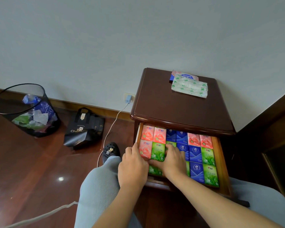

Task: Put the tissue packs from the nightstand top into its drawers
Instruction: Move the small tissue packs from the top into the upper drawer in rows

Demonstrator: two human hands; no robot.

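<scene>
The small tissue packs [194, 154] are glossy little rectangles in pink with a rose, green with leaves, and deep blue, and they lie flat and edge to edge in the open top drawer [220, 162] of the nightstand [171, 102]. Each pack's long axis runs from the drawer's front toward its back, printed faces up, in tidy rows.

Both hands are down among them at the drawer's left front. The left hand [132, 167] lies by the drawer's left wall with its fingers curled over the edge of a pink pack [145, 149]. The right hand [170, 162] lies flat over a green pack [158, 152] just beside it, fingers straight and pressing on the packs, covering a few in the middle.

On the nightstand's top, toward its back right, lies a larger soft white tissue pack [189, 87] with green print, resting partly on a pink and blue flat packet [184, 76].

Left of the nightstand a charger [128, 99] sits in a wall socket, its white cable [112, 125] trailing down across the wooden floor [31, 170]. Farther left stand a black shopping bag [84, 129] and a mesh waste bin [26, 111] with wrappers in it. A grey-trousered knee [102, 186] and a dark shoe [110, 151] sit close to the nightstand's left front.
</scene>
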